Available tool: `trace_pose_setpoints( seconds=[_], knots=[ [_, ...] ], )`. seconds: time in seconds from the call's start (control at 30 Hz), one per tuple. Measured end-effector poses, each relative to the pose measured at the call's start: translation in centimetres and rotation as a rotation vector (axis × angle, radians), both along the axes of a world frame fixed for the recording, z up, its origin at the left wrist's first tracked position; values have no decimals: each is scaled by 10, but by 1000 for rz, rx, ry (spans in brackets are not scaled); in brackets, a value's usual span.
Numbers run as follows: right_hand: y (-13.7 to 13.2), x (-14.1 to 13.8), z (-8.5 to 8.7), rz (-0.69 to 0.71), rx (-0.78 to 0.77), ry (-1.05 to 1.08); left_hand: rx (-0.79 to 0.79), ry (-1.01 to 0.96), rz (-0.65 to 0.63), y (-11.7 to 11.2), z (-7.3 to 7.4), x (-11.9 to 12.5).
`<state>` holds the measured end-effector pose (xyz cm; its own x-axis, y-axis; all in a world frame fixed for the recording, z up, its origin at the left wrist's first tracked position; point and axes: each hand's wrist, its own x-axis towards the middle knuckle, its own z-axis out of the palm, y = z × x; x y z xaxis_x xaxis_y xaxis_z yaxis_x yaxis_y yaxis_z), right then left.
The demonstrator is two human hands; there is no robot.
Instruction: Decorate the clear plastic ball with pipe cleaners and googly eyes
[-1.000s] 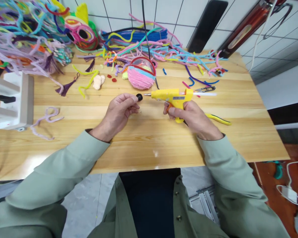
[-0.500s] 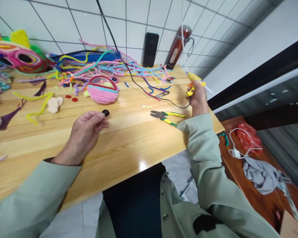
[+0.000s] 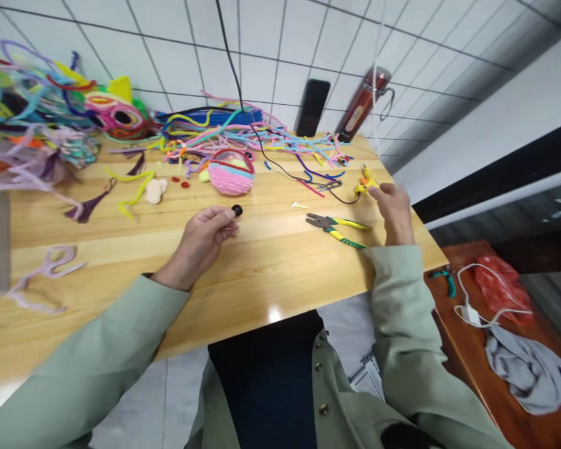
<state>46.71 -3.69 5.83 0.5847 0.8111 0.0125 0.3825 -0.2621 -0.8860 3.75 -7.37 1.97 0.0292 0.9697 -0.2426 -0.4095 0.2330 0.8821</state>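
Note:
My left hand (image 3: 203,240) pinches a small, shiny, round black piece (image 3: 237,210) between thumb and fingers above the table. My right hand (image 3: 393,209) is at the table's right side, its fingertips beside or touching a yellow glue gun (image 3: 365,183). Motion blur hides whether these fingers still grip the gun. Combination pliers (image 3: 339,229) with yellow-green handles lie between my hands. Beyond my left hand sits a round pink pouch-like piece (image 3: 231,181) with a red-edged opening. Small red ovals (image 3: 185,184) and a beige cutout (image 3: 155,191) lie left of it.
Pipe cleaners (image 3: 271,137) in many colours pile along the tiled wall. A black phone (image 3: 312,107) and a red flask (image 3: 363,105) stand at the back. A black cord (image 3: 280,163) crosses the tabletop to the glue gun. A colourful mask-like piece (image 3: 116,115) sits back left.
My right hand has lowered the glue gun to the tabletop and shifted to its right side. The left hand keeps its pinch on the black piece. My view has turned left.

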Motion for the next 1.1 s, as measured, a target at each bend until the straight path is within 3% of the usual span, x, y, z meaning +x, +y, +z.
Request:
trace_pose_setpoints(
  seconds=[0.03, 0.1, 0.17, 0.23, 0.33, 0.47, 0.73, 0.93, 1.1],
  knots=[
    [-10, -20, 3, 16, 148, -58, -1, -21, -29, 0, 0, 0],
    [-28, -73, 8, 304, 314, -11, -13, -79, -85, -1, 2, 0],
    [-42, -131, 11, 648, 247, 155, -29, -142, -136, -3, 3, 1],
    [-50, -180, 9, 866, 156, 326, -43, -200, -180, -4, 4, 1],
    [-50, -222, -2, 936, 160, 483, -41, -281, -224, -5, 4, 2],
    [-42, -232, -16, 941, 182, 592, -18, -329, -254, -7, 5, 2],
    [-42, -240, -25, 930, 144, 577, -20, -356, -324, -11, 6, 7],
    [-36, -238, -40, 921, 242, 650, -42, -388, -341, -12, 6, 7],
    [-36, -234, -42, 939, 259, 708, -55, -407, -346, -13, 4, 8]
  ],
)
